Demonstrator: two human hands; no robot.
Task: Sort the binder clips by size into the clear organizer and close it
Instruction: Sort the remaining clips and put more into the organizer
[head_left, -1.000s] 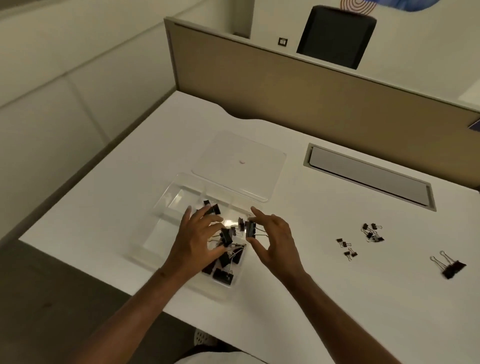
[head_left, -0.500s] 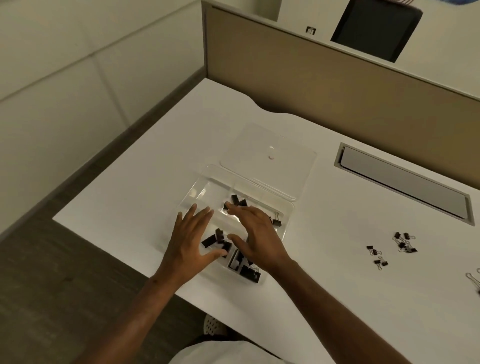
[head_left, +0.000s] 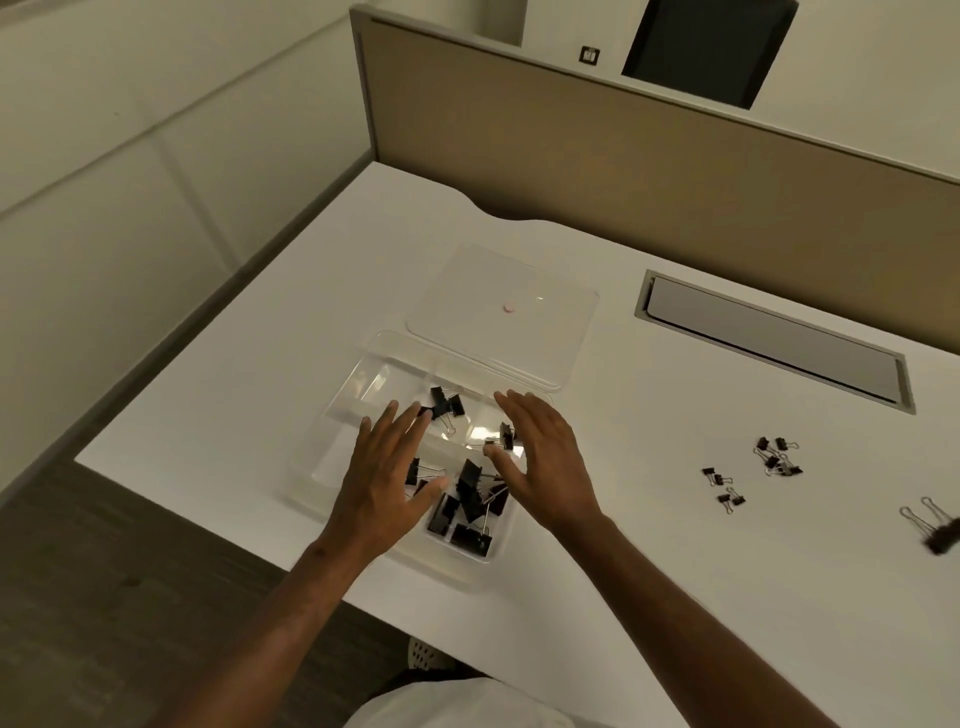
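Note:
The clear organizer (head_left: 332, 447) lies open near the desk's front edge, its flat lid (head_left: 498, 291) folded back behind it. Several large black binder clips (head_left: 470, 506) fill its near right compartment. A few mid-size clips (head_left: 444, 405) lie in a far compartment, and one clip (head_left: 505, 435) sits by my right thumb. My left hand (head_left: 387, 480) hovers flat over the organizer's middle, fingers spread, holding nothing. My right hand (head_left: 545, 462) hovers over its right side, fingers apart and empty. Small clips (head_left: 776, 457) lie loose on the desk to the right.
A large clip (head_left: 935, 530) lies blurred at the right edge of the white desk (head_left: 649, 545). A grey cable tray cover (head_left: 769, 340) is set into the desk behind. A tan partition (head_left: 675, 171) stands along the back. The desk's front edge runs just below the organizer.
My right hand held a clip a second ago; it has let it go into the organizer. Both hands now hover open and apart. The view has shifted left.

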